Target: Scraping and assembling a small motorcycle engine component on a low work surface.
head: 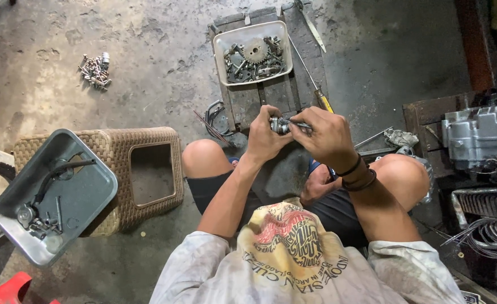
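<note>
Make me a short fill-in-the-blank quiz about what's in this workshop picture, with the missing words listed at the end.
1. Both hands, the left hand and the right hand, grip one small ____ part.
2. The white tray on the dark wooden stand holds a toothed ____ among other pieces.
3. The grey metal tray rests on a brown ____ stool.
4. A loose pile of bolts lies on the ____ floor.

Missing words: metal; gear; woven; concrete

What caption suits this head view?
Both hands, left hand and right hand, grip a small metal part above a white tray of gears.
</note>
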